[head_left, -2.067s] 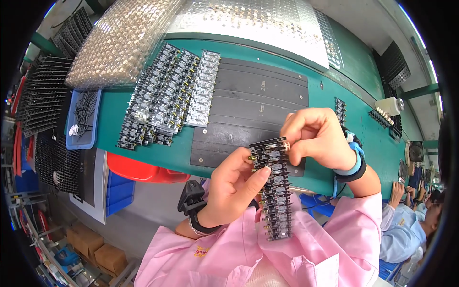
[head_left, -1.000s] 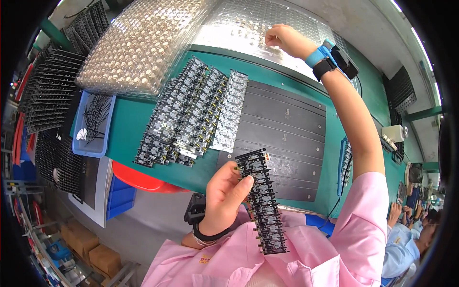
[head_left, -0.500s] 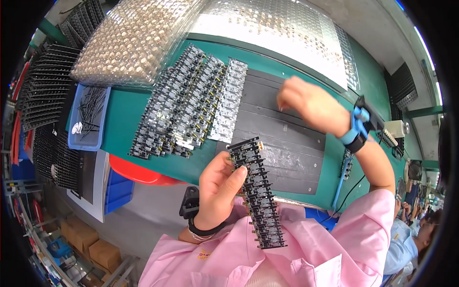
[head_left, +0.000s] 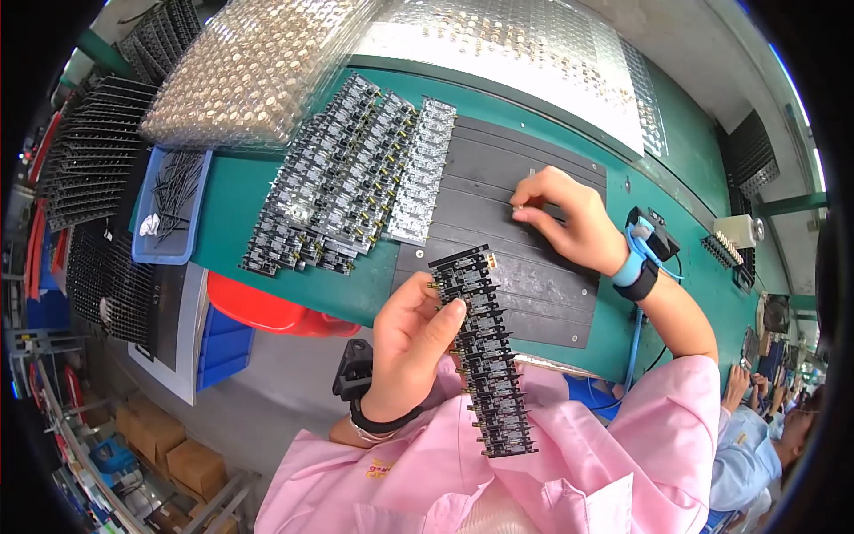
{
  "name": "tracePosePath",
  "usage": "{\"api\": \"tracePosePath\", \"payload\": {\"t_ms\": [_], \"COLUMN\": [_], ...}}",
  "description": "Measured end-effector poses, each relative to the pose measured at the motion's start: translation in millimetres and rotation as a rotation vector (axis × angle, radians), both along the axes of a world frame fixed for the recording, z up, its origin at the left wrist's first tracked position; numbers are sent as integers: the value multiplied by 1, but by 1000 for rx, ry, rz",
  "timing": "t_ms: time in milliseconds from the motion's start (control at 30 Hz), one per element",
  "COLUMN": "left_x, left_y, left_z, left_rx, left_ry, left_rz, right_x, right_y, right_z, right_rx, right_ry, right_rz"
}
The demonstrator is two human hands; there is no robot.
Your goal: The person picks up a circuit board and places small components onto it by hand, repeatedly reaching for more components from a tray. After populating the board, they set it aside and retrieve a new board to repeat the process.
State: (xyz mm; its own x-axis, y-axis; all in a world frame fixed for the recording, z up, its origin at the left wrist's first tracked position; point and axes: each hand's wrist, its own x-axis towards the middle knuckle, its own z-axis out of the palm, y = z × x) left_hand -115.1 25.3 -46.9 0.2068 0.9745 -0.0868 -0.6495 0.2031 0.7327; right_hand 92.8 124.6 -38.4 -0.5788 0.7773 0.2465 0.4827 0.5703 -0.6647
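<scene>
nearest is the person's pink jacket (head_left: pixel 427 489). in front of it the left hand (head_left: pixel 409 334) is clamped on a long black strip of small boards (head_left: pixel 491 356), thumb on the face near the upper end, fingers behind. the strip is tilted, its upper end over the near edge of the surface (head_left: pixel 227 218) and its lower end in front of the jacket. a small pale piece (head_left: pixel 492 262) sits at its upper right corner. a black strap with a black block (head_left: pixel 354 369) is on the left wrist.

the right hand (head_left: pixel 569 222) is well apart from the left, above a dark grey mat (head_left: pixel 480 200); its thumb and forefinger are pinched together on a tiny pale bit (head_left: pixel 518 209), too small to make out. blue and black bands (head_left: pixel 633 271) ring that wrist.

to the left of the mat, on the green surface, more strips (head_left: pixel 329 169) lie piled, with a paler strip (head_left: pixel 423 169) beside them. further left, a blue tray (head_left: pixel 162 256) holds thin dark sticks (head_left: pixel 178 191) and a white scrap (head_left: pixel 149 222).

beyond the piled strips is a stack of clear plastic trays (head_left: pixel 249 80) with round pockets. at the back, another clear tray (head_left: pixel 534 40) lies over a white sheet (head_left: pixel 596 116). far to the right, a co-worker in light blue (head_left: pixel 747 449) sits along the surface.
</scene>
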Motion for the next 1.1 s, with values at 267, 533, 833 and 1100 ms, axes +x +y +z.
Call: {"api": "tracePosePath", "payload": {"t_ms": [267,533,833,1100], "left_x": [11,13,17,15], "left_y": [3,1,0,1], "left_z": [0,2,9,5], "left_rx": [43,50,103,144], "left_ry": [43,31,54,45], "left_rz": [1,-38,-44,-142], "right_x": [-14,-17,-18,-16], "right_y": [-36,-49,-51,-47], "right_z": [25,35,41,46], "right_rx": [-378,-505,-870,-926], "right_ry": [498,572,694,606], "right_rz": [103,104,21,47]}}
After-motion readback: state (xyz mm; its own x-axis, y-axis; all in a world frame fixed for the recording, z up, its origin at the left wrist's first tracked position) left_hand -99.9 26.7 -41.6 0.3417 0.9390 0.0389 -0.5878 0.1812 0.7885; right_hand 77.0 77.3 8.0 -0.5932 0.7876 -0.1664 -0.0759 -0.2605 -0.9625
